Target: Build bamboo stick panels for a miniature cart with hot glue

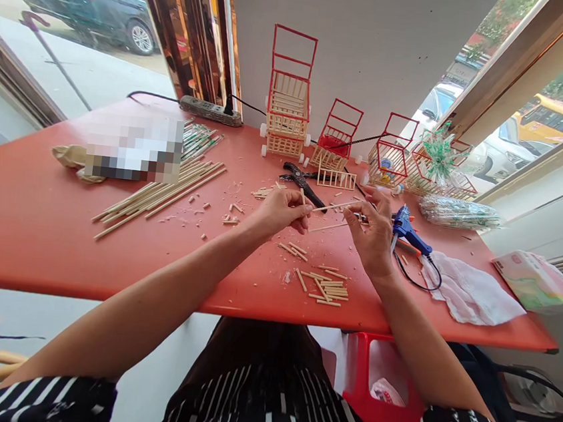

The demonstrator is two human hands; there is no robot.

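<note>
Head view, frame centre: left hand (281, 212) and right hand (373, 234) pinch one thin wooden stick (333, 206) — four finished carts (288, 108) behind, cut pieces (326, 287) unassembled — work seemingly midway.

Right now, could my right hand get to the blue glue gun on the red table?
Probably yes. The right hand is beside the blue glue gun, with nothing between them on the red table. But its fingers pinch a thin wooden stick, shared with the left hand.
</note>
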